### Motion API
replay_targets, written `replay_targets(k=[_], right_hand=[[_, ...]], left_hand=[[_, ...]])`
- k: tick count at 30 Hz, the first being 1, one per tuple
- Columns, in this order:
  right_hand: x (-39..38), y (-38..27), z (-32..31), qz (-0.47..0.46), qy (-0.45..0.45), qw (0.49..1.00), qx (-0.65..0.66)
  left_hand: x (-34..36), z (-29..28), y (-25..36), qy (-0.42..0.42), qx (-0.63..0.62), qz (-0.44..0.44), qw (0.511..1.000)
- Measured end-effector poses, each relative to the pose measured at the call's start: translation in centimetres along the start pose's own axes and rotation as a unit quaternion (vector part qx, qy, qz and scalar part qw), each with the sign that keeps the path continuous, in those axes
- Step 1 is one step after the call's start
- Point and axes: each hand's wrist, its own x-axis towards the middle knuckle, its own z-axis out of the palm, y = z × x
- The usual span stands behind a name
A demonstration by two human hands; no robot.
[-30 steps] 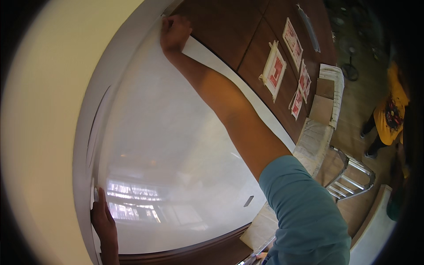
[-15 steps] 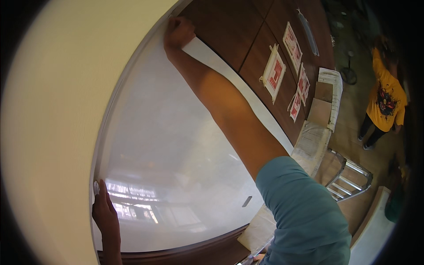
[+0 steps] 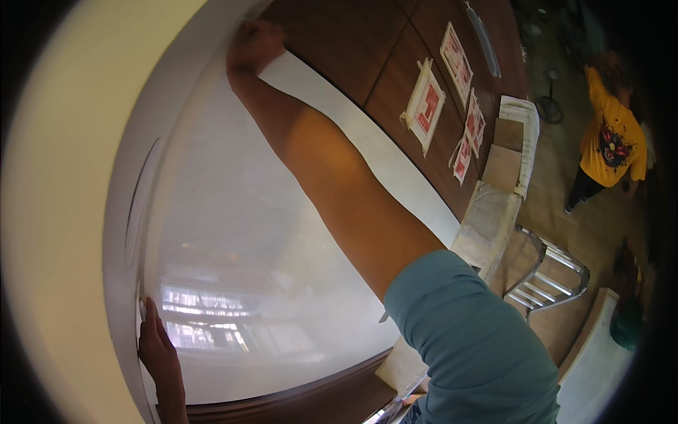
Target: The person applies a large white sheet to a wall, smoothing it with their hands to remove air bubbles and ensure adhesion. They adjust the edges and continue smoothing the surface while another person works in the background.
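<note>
A large glossy white panel (image 3: 282, 212) fills the middle, with bright window reflections low on its surface. My left hand (image 3: 159, 350) is at its lower left edge. The fingers lie straight along that edge, beside a small whitish piece (image 3: 143, 309) whose kind I cannot make out. My right arm stretches across the panel to its far upper corner. There my right hand (image 3: 256, 46) is closed, fingers curled and somewhat blurred; what they grip, if anything, is hidden. Between the panel and the cream wall (image 3: 56, 177) runs a grey strip (image 3: 127, 198) with a thin dark slit.
Dark brown wood panels (image 3: 346, 49) with taped red-and-white sheets (image 3: 427, 106) adjoin the panel's right side. Beyond a covered ledge (image 3: 487, 212) stands a metal stepladder (image 3: 554, 279). A person in a yellow shirt (image 3: 614, 148) stands further back. Dark wood trim (image 3: 296, 389) borders the bottom.
Both hands and the panel have shifted slightly left in view. The grey strip beside the cream wall shows wider, and its dark slit has come into sight.
</note>
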Motion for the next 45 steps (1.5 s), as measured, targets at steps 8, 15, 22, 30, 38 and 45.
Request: replay_targets(k=[8, 15, 22, 30, 38, 45], right_hand=[[-0.3, 0.4, 0.6, -0.005, -0.003, 1.000, 0.006], [-0.3, 0.1, 0.4, -0.001, -0.022, 1.000, 0.005], [-0.2, -0.1, 0.3, -0.003, -0.030, 1.000, 0.000], [-0.3, 0.0, 0.7, -0.011, -0.016, 1.000, -0.020], [-0.1, 0.0, 0.8, -0.013, 0.007, 1.000, -0.024], [-0.1, -0.1, 0.7, -0.008, -0.011, 1.000, -0.027]], left_hand=[[0.3, 1.0, -1.0, 0.016, 0.054, 0.048, 0.997], [0.3, 1.3, -1.4, 0.007, 0.084, 0.044, 0.996], [0.4, 1.5, -1.4, 0.026, 0.135, 0.077, 0.988], [0.3, 1.8, -1.7, 0.029, 0.145, 0.075, 0.986], [0.2, 1.9, -1.8, 0.003, 0.149, 0.049, 0.988], [0.3, 1.9, -1.9, 0.006, 0.143, 0.045, 0.989]])
